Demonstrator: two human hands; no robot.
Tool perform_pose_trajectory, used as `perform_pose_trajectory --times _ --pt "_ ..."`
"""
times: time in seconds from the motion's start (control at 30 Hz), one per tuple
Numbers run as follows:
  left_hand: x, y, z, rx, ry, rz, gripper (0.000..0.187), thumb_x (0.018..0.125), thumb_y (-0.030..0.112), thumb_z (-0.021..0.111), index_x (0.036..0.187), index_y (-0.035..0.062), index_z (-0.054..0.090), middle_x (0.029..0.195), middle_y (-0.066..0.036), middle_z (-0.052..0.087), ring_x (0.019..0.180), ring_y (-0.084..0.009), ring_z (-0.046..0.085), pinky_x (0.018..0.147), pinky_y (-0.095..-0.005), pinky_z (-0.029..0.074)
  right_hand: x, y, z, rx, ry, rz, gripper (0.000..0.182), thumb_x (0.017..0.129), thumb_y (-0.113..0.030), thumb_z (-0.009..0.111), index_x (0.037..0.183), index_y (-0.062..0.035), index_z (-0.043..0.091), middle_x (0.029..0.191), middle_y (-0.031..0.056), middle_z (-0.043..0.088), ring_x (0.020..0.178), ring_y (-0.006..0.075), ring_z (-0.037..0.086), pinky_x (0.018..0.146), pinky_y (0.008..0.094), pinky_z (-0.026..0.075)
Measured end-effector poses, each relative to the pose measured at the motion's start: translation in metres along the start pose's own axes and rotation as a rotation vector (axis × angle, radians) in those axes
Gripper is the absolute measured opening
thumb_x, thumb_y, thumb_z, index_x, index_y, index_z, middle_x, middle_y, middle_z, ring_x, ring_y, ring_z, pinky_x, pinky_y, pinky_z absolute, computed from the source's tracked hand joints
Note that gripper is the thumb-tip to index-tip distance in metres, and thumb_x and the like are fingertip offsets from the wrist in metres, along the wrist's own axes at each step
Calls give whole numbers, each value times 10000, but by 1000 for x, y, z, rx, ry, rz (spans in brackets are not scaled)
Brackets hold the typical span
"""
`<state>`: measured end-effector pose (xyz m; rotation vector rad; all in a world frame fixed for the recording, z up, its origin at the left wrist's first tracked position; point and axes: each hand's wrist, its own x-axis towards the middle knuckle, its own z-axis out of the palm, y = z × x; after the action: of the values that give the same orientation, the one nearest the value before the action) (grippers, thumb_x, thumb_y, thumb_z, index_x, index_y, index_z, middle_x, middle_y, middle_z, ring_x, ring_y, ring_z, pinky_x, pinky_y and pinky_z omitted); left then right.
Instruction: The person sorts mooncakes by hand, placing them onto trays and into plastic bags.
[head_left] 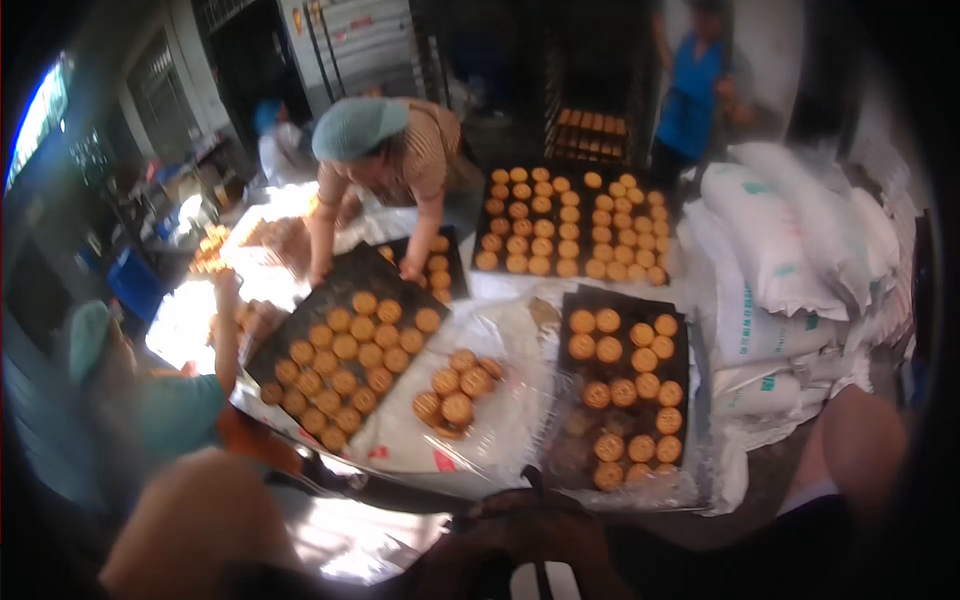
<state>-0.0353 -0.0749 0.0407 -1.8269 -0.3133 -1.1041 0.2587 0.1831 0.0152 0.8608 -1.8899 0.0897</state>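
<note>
Neither of my hands shows. Blurred bare skin, perhaps parts of my arms, fills the lower left and right edges, and no fingers can be made out. In front of me, a dark tray (575, 375) holds round golden pastries in loose rows, with bare spots at its left. A small heap of pastries (458, 395) lies on a plastic-covered white sheet (395, 435). Left of it, another dark tray (300, 310) is tilted and bears many pastries. Further back stand more full trays (582, 235).
A person in a hairnet (360, 130) leans over the tilted tray, hands at its far edge. Another person in a hairnet (90, 340) reaches out at the left. Stacked white sacks (770, 240) stand right. A person in blue (690, 90) and a rack (590, 125) are behind.
</note>
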Motion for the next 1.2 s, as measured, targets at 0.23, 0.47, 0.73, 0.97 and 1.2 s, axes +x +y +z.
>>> perform_pose_trajectory --times 0.23,0.47,0.73,0.97,1.2 --pt "-76 -4 -17 153 225 -175 293 977 164 572 1263 99 583 1080 -17 571 1038 -149 587 897 -340 505 -35 1 -20 -297 417 -75 118 975 -162 493 1011 -96 584 850 22 537 797 182 516 1003 433 393" --pt "-482 224 87 75 578 -2661 614 966 352 676 1466 90 433 1214 -21 583 1138 -183 578 884 -457 508 -287 157 197 -47 40 1357 123 891 -98 721 965 -11 675 975 81 640 941 192 638 848 312 501" --pt "-537 268 164 -3 616 -2921 595 823 148 831 1279 45 462 1082 -107 581 937 -206 621 704 -345 550 -514 173 375 89 -895 1706 526 719 -483 865 886 -3 729 943 238 739 888 392 723 818 445 569" --pt "-594 267 161 566 337 -2355 315 734 -94 672 999 32 555 855 -51 548 740 -144 535 707 -284 470 -509 98 388 -106 -600 1839 399 672 -318 886 833 -13 686 860 242 711 835 406 716 747 461 558" --pt "-602 229 104 247 83 -2256 261 709 -127 582 912 33 550 768 -2 425 684 -126 426 646 -280 395 -504 2 403 -80 -30 2014 297 730 -142 865 767 -38 589 731 100 607 701 245 579 650 390 471"
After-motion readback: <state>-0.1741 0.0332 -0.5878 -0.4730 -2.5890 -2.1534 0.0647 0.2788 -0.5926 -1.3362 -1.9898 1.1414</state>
